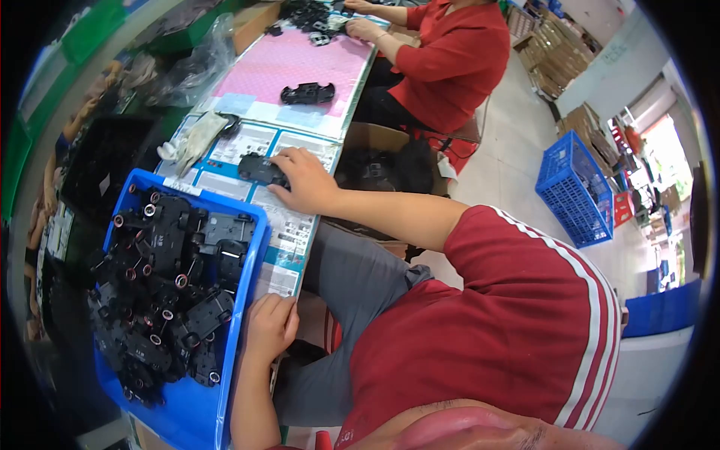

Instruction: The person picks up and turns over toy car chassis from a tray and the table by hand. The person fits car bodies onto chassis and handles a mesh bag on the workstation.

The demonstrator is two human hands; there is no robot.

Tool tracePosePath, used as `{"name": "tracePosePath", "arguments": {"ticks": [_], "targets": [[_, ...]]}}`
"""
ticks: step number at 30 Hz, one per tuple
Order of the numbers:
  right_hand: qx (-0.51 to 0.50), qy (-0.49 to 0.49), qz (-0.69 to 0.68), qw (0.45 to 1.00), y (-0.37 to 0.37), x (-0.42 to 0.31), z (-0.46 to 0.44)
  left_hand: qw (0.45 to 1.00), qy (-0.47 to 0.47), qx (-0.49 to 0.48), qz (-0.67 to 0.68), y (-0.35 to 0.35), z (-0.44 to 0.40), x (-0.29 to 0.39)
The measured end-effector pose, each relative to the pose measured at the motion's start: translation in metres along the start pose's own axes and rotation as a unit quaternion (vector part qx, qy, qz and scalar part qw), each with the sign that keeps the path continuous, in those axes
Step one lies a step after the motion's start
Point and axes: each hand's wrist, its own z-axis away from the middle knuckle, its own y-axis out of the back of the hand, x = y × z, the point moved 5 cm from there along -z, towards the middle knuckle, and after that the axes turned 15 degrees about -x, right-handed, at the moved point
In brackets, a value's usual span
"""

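My right hand (306, 180) reaches over the table, with its thumb and fingers on the end of a black toy car chassis (259, 168) that lies flat on the printed sheets. Part of the chassis is hidden under the fingers. My left hand (271, 327) rests at the table edge beside the blue bin (244, 300), holding nothing I can see, its fingers loosely bent. Inside the bin lies a heap of black toy car chassis (161, 247), some with ringed wheels. A pale cloth or glove (196, 142) sits just beyond the chassis, touching a small black part (231, 125).
Farther along the table, another black chassis (307, 94) lies on a pink mat (289, 64). A co-worker in red (457, 60) handles parts there. Beneath the table stands a cardboard box (360, 139) with black items. A blue crate (574, 191) is on the floor.
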Motion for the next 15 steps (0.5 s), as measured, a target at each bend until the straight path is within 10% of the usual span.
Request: {"name": "tracePosePath", "arguments": {"ticks": [15], "targets": [[0.025,0.017,-0.009,0.999,-0.0006,0.0008,0.0049,0.999,0.032,0.005,-0.033,-0.0032,0.0021,0.0009]]}}
